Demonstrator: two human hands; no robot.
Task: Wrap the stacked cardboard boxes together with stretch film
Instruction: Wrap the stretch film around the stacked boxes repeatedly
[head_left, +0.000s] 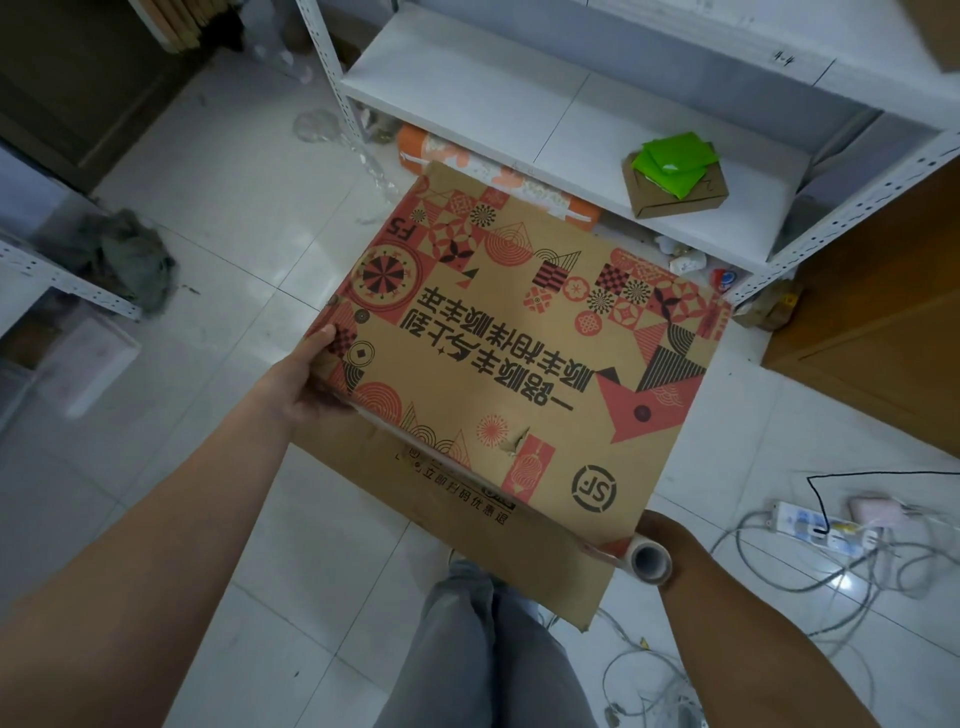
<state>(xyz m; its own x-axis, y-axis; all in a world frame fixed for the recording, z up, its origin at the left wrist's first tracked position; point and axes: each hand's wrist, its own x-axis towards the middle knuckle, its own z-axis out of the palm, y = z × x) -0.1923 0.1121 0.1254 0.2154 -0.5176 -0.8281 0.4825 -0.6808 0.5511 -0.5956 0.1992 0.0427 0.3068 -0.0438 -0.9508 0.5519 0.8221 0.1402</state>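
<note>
A flat brown cardboard box (519, 332) printed with red and black patterns lies on top of a plainer cardboard box (452, 525) that shows below its near edge. My left hand (311, 379) grips the left edge of the top box, thumb on its face. At the near right corner, my right hand (670, 540) holds a roll of stretch film (647, 561). A clear strip of film runs from the roll along the top box's near edge toward my left hand. The stack's underside is hidden.
A white metal shelf (545, 104) stands beyond the stack, with a small cardboard box and green packets (675, 176) on it. A power strip with tangled cables (810, 525) lies on the tiled floor at right. Grey cloth (135, 260) lies at left. My trouser legs (488, 649) are below.
</note>
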